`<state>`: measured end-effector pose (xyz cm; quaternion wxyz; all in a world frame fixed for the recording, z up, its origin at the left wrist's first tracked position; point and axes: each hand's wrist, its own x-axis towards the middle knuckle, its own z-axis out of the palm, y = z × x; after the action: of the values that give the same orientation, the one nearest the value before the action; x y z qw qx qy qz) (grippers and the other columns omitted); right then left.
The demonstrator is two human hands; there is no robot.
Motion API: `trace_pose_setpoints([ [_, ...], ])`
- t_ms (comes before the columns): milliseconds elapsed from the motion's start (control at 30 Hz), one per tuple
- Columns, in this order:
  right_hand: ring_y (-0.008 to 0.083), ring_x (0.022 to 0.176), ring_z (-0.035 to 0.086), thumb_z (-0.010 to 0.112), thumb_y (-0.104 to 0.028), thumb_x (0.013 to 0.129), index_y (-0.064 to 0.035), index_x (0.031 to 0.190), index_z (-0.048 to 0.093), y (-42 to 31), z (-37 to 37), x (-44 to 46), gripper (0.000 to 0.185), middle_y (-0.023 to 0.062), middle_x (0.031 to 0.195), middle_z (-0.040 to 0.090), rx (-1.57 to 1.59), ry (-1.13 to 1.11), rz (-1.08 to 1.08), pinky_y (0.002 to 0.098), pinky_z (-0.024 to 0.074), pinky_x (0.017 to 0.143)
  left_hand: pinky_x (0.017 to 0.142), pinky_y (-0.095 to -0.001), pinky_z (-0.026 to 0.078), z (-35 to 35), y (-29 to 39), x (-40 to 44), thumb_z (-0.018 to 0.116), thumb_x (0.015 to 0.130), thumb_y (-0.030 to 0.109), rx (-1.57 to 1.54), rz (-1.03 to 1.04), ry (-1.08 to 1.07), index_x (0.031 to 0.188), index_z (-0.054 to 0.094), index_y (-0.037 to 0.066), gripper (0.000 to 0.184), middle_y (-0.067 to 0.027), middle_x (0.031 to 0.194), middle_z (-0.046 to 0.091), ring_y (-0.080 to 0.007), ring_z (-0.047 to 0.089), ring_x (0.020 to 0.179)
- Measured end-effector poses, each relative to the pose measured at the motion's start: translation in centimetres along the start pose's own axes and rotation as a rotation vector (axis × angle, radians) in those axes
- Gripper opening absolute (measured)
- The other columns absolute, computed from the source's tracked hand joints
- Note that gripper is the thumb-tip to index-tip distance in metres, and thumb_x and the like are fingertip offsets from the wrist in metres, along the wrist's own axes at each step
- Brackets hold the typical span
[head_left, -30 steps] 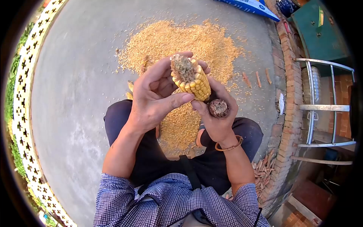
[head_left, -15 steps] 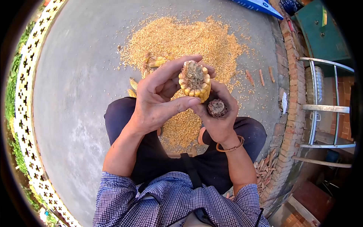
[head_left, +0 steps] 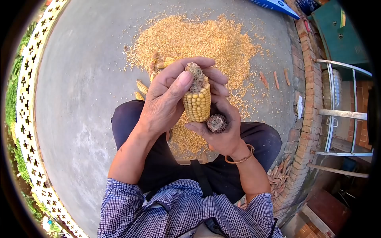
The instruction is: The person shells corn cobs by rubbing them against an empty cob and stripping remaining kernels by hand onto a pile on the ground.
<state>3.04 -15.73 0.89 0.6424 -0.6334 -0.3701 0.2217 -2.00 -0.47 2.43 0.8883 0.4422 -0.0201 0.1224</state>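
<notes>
Around you spreads the smooth grey concrete floor (head_left: 79,99), bounded at nine o'clock by a cream wall (head_left: 27,95) pierced with dark crosses and at three o'clock by a low edging of reddish-brown bricks (head_left: 310,87). At twelve o'clock lies a broad pile of loose golden corn kernels (head_left: 194,37); at four, a heap of bare, pale reddish corncobs (head_left: 279,176) rests against the bricks. Your left hand (head_left: 160,97) is clamped on a partly stripped yellow ear of corn (head_left: 197,106) at the centre of the view, thumb across its bare upper end. Your right hand (head_left: 228,137), close by towards five, grips a dark, round-ended bare cob (head_left: 217,123) at the ear's lower end; you cannot tell whether its hidden fingers also touch the ear. Three thin reddish cob pieces (head_left: 276,80) lie at two.
</notes>
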Motion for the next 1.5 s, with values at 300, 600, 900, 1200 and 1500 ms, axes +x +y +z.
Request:
trace_pose_setpoints([
  [300,0.0125,0.101,0.061,0.08,-0.008,0.08,0.0069,0.123,0.054,0.3,-0.7,-0.8,0.053,0.0086,0.112,0.065,0.367,-0.042,0.245,0.0278,0.0516,0.088,0.083,-0.0379,0.054,-0.2,-0.4,0.2,0.039,0.103,0.038,-0.167,-0.016,-0.007,0.133,0.046,-0.006,0.054,-0.0237,0.109,0.06,-0.027,0.064,0.095],
  [600,0.0085,0.096,0.059,0.079,-0.007,0.081,0.0035,0.118,0.056,-0.1,-0.5,-0.6,0.044,0.0047,0.106,0.064,0.411,-0.04,0.333,0.025,0.0498,0.085,0.077,-0.0354,0.052,-0.2,-1.3,0.4,0.053,0.1,0.03,-0.097,0.072,0.008,0.126,0.049,-0.004,0.043,-0.0153,0.095,0.058,-0.0218,0.059,0.083],
  [900,0.0059,0.086,0.057,0.076,-0.003,0.082,0.0015,0.111,0.056,-0.3,0.0,-0.4,0.035,0.003,0.098,0.063,0.407,0.015,0.333,0.0222,0.0486,0.075,0.076,-0.0356,0.053,0.2,-1.3,0.6,0.031,0.106,0.037,-0.181,0.007,0.098,0.129,0.049,-0.005,0.051,-0.016,0.095,0.058,-0.0236,0.06,0.085],
  [1200,0.0059,0.081,0.057,0.077,-0.004,0.082,0.0017,0.109,0.056,0.2,-0.2,-0.6,0.035,0.0032,0.093,0.062,0.357,0.054,0.35,0.0215,0.0487,0.071,0.09,-0.037,0.055,0.3,-1.3,0.8,0.044,0.103,0.036,-0.12,0.009,0.188,0.134,0.047,-0.004,0.051,-0.0182,0.11,0.061,-0.0262,0.063,0.103],
  [1500,0.0086,0.089,0.061,0.077,-0.002,0.081,0.0022,0.113,0.053,0.6,0.7,-0.6,0.04,0.0072,0.097,0.065,0.279,0.133,0.291,0.0241,0.0507,0.079,0.081,-0.0301,0.055,0.5,-2.5,0.4,0.049,0.102,0.025,0.136,0.087,0.229,0.138,0.043,-0.004,0.046,-0.015,0.11,0.06,-0.0181,0.062,0.093],
])
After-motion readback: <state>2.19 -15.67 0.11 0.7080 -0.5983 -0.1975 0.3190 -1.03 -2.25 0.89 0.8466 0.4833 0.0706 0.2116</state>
